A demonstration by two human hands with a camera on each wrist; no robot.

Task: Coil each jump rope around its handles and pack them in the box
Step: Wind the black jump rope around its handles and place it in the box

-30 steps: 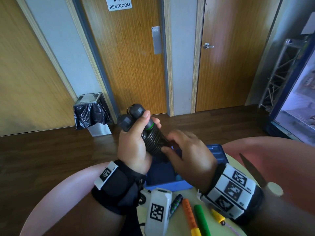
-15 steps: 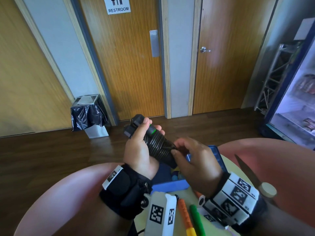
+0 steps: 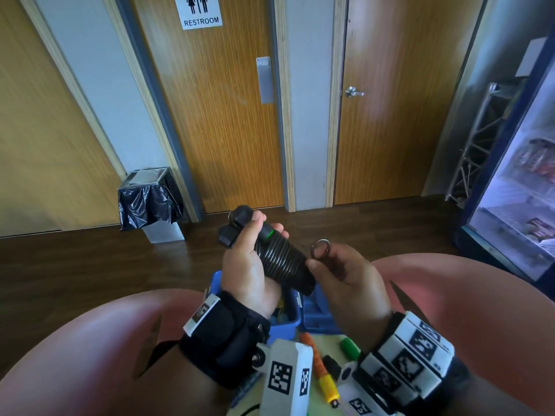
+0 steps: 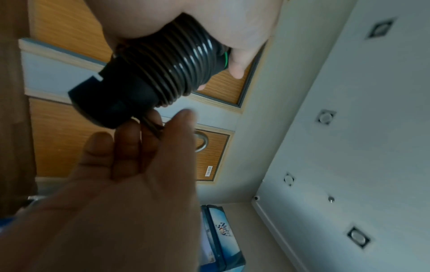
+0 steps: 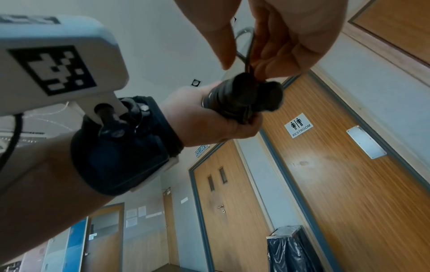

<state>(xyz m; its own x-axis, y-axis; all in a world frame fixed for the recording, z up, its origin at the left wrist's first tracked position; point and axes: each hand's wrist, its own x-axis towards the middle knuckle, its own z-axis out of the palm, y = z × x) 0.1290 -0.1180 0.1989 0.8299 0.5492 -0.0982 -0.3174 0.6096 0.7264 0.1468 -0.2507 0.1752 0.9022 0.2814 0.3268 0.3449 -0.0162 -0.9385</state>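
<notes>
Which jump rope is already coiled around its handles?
The black jump rope in the left hand; the orange and green handles lie uncoiled on the table.

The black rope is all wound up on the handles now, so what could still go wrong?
1. The right hand pinches only the rope's loose end; if it slips, the coils might spring loose.
2. The left hand holds the bundle in the air above the blue box; a drop could miss the box.

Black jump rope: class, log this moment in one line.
left hand: grips coiled black jump rope | right hand: pinches rope end with ring | blue box: below hands
</notes>
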